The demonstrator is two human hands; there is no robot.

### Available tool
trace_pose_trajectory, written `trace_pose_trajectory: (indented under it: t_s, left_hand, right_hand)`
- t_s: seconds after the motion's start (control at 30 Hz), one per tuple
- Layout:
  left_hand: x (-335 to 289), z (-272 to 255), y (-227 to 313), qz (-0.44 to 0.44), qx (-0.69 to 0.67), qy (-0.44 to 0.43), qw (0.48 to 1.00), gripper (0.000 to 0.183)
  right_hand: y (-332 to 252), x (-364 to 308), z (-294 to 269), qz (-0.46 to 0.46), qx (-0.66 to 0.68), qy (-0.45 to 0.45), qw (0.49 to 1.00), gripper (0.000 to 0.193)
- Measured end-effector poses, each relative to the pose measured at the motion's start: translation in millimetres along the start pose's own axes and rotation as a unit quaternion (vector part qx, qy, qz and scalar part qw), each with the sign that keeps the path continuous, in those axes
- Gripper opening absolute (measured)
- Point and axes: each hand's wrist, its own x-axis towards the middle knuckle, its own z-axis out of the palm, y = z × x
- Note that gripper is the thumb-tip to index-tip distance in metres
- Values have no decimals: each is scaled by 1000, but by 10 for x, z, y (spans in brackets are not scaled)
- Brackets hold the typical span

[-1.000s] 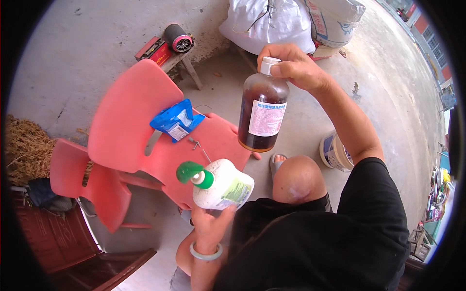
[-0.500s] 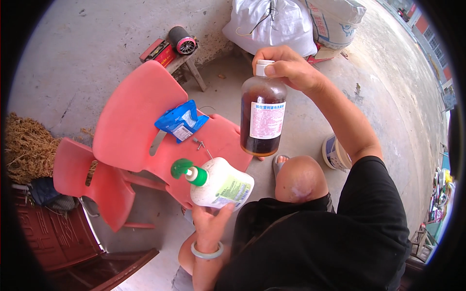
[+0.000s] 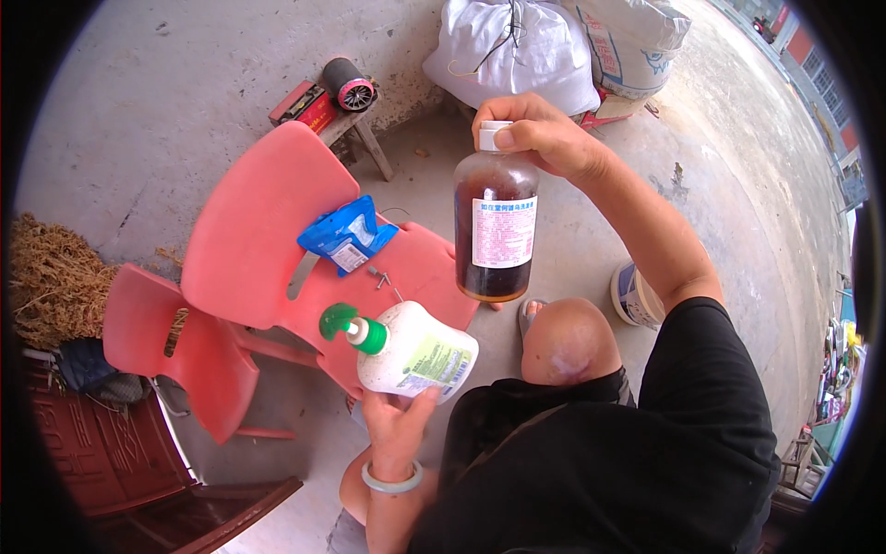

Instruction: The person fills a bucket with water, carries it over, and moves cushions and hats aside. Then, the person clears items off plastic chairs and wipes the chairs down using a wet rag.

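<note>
My right hand (image 3: 535, 134) grips a clear bottle (image 3: 496, 226) of dark brown liquid by its white cap, holding it upright in the air. A white label with pink print faces me. Lower and to the left, my left hand (image 3: 399, 420) is closed round the base of a white pump bottle (image 3: 420, 351) with a green pump head, tilted to the left. Behind the pump bottle stands a pink plastic chair (image 3: 263, 217). On its seat lie a blue plastic pouch (image 3: 346, 235) and small metal pieces (image 3: 379, 277).
A smaller pink chair (image 3: 180, 342) stands at the left near dried plants (image 3: 55, 282). Further back, a small wooden stool (image 3: 371, 148) bears a black cylinder (image 3: 349, 83) and a red box. White sacks (image 3: 512, 55) rest at the far side. A bucket (image 3: 637, 295) is beside my right knee.
Both bottles have shifted slightly to the left, the brown one also a little lower. My grip on each stays the same.
</note>
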Motion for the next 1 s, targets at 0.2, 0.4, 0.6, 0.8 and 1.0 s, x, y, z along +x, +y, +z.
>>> trace_pose_trajectory:
  t_s: [0.2, 0.4, 0.6, 0.8, 1.0]
  left_hand:
    - [-2, -13, 4, 1, 3, 2, 1000, 53]
    - [1, -24, 10, 6, 9, -2, 1000, 53]
    - [12, -14, 37, 12, 22, -10, 1000, 52]
    - [68, -82, -40, 39, 69, -22, 997, 51]
    - [11, -37, -8, 15, 77, 10, 997, 52]
  right_hand:
    - [-5, -2, 19, -2, 11, -10, 1000, 27]
    - [-91, -154, -35, -15, 41, -17, 999, 29]
    - [-334, -366, -81, -115, -83, -12, 990, 40]
    - [-450, -497, -214, -145, -151, 23, 978, 44]
    - [-353, -548, -364, -119, -169, 89, 974, 44]
